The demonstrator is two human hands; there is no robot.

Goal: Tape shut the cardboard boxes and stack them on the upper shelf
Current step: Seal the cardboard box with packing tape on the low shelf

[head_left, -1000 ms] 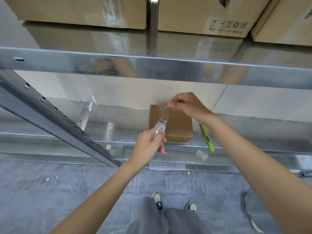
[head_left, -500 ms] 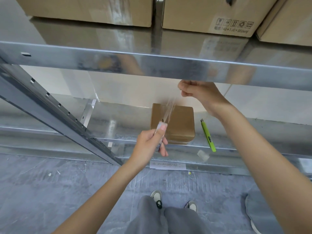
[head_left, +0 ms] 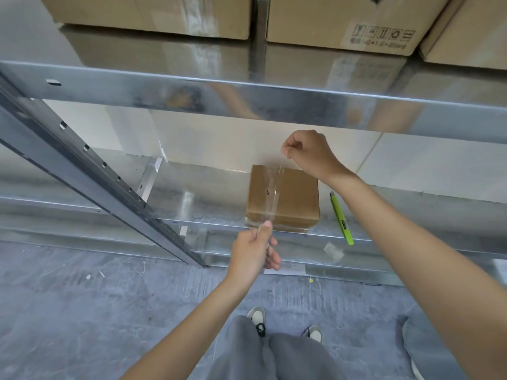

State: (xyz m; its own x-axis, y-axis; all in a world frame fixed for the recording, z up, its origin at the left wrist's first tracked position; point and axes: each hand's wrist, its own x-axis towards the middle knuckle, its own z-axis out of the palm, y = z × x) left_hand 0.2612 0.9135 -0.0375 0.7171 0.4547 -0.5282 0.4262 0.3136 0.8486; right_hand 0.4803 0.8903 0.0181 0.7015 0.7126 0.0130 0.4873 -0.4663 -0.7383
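Note:
A small brown cardboard box (head_left: 296,198) sits on the lower metal shelf (head_left: 208,204) near its front edge. A strip of clear tape (head_left: 273,196) stretches over the box's top between my two hands. My left hand (head_left: 253,249) grips the tape roll just in front of the box's near edge; the roll is mostly hidden in the fingers. My right hand (head_left: 310,153) pinches the tape's free end above the box's far edge. Three larger cardboard boxes (head_left: 337,20) stand on the upper shelf (head_left: 247,102).
A green utility knife (head_left: 341,219) lies on the lower shelf right of the box. A slanted metal upright (head_left: 90,171) crosses at the left. A scrap of tape (head_left: 333,249) sticks to the shelf's front rail. My legs and shoes stand on the grey floor (head_left: 82,311).
My right hand has pulled the tape's free end up and back, from the box's near part to beyond its far edge, lengthening the strip. My left hand stays at the front edge with the roll.

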